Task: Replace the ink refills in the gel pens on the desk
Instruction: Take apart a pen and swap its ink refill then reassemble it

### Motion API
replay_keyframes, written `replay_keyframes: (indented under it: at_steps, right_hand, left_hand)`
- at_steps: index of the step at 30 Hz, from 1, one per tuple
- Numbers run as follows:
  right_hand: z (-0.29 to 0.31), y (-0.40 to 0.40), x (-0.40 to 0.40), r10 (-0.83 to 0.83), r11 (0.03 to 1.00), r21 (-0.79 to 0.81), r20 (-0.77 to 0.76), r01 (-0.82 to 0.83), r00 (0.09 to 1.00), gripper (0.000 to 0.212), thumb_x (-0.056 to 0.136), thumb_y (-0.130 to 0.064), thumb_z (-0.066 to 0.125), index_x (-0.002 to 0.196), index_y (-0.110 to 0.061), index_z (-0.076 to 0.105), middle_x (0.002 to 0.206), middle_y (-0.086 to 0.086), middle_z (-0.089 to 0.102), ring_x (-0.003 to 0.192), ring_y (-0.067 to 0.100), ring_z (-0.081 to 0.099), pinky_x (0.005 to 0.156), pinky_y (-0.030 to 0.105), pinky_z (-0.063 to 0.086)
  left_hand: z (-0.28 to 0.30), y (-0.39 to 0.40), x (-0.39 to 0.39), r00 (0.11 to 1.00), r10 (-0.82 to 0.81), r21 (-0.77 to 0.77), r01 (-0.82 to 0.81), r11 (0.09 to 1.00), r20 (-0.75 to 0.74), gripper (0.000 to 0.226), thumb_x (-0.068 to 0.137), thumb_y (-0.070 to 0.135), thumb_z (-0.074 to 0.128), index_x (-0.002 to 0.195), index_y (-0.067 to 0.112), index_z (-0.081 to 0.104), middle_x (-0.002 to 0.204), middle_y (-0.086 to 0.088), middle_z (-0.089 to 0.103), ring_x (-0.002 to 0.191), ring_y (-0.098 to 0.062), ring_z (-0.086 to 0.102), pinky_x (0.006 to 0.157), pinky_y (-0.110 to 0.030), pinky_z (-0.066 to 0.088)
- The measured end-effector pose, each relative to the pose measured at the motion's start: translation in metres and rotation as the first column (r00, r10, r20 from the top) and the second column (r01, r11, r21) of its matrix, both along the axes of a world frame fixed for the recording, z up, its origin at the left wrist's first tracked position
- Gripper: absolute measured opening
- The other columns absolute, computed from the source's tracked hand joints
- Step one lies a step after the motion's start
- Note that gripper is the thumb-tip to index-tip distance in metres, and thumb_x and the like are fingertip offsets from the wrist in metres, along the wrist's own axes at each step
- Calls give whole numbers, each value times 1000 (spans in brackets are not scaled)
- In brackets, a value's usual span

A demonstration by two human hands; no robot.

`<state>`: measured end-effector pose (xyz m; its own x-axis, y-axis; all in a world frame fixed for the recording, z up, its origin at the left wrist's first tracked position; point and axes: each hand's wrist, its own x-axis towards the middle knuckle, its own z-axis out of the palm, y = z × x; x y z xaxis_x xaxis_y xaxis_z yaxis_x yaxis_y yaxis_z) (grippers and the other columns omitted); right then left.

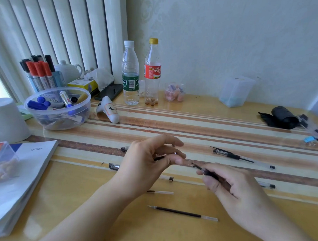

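- The left hand (149,160) hovers above the desk, fingers curled tight, pinching a small dark-and-metallic pen part (159,156) between thumb and forefinger.
- The right hand (239,193) closes around a gel pen barrel (208,172), clear plastic with a dark rubbery grip, its thin tip aimed at the left hand.
- A slim ink refill (182,213), a dark-filled tube with a pale end, lies on the desk (96,199) just in front of the hands.
- A second gel pen (244,158), transparent, lies well to the right.
- The glossy yellow wooden desk carries a mat (208,129) striped in brown and cream.
- At left, a round clear plastic bowl (58,108) holds markers; two plastic bottles (131,73) stand against pale embossed wallpaper, beside vertical blinds (49,24).
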<state>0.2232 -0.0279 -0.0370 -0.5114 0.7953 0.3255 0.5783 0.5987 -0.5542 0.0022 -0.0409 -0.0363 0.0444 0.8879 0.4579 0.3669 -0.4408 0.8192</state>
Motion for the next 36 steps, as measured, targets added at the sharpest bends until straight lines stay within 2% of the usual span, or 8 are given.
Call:
replay_keyframes:
  at_steps: [5,8,10,16,22,26,31,36]
  right_hand:
    - [-1,0,-1,21,1000,19,-74,-20,997,28,89,-58,40,107,-46,59,72,-8,63,58,12,57,50,19,42]
    - [-2,0,-1,12,1000,-6,-59,-13,998,24,86,-61,41,102,-48,53,80,-11,65,64,10,60,55,20,45]
    - [-1,-1,0,28,999,-13,-37,-29,999,25,87,-61,40,99,-42,48,80,-8,65,66,14,59,58,28,46]
    - [2,-5,-1,78,997,-20,70,-77,994,12,88,-51,43,92,-39,43,69,-10,57,56,17,48,53,26,37]
    - [2,-6,-1,59,998,-34,139,-55,989,10,88,-51,43,93,-42,42,74,-14,57,58,12,49,53,25,37]
    - [1,-5,0,0,999,53,223,-13,975,13,87,-49,48,98,-42,49,73,-20,60,63,9,55,48,19,39]
    - [3,-4,-2,-74,978,209,255,19,964,22,90,-52,43,102,-44,59,78,-22,61,56,2,55,43,23,46]
    - [-2,-6,-5,-55,996,79,181,41,982,30,86,-63,41,104,-44,55,69,-21,60,59,2,55,46,19,43]
  left_hand:
    - [-3,2,0,999,-6,-74,3,997,-42,20,73,32,80,85,24,66,77,9,76,79,-8,72,76,-39,57]
    - [-3,1,3,992,3,-96,-15,995,-123,20,70,27,84,79,23,67,72,10,75,64,3,62,64,-12,43]
    - [-1,-1,6,990,-10,-111,-6,994,-140,19,72,22,83,79,22,65,70,10,75,54,4,54,57,-5,34]
    - [-4,-1,9,982,-48,-123,26,992,-181,21,72,26,83,79,28,63,72,16,74,62,2,58,61,-15,38]
    - [-2,-2,10,981,-42,-111,21,994,-188,20,70,28,85,78,25,67,73,13,73,60,7,56,60,-7,35]
    - [-8,-2,9,953,-42,-82,18,996,-299,21,70,41,81,82,30,67,69,26,65,53,-3,50,54,-13,33]
    - [-10,-2,11,896,-1,-14,-5,1000,-445,31,71,53,73,93,34,61,84,20,70,58,-8,58,54,-19,43]
    - [-12,-1,10,901,-10,11,16,1000,-433,30,73,52,72,95,35,60,90,22,69,54,-10,57,54,-25,46]
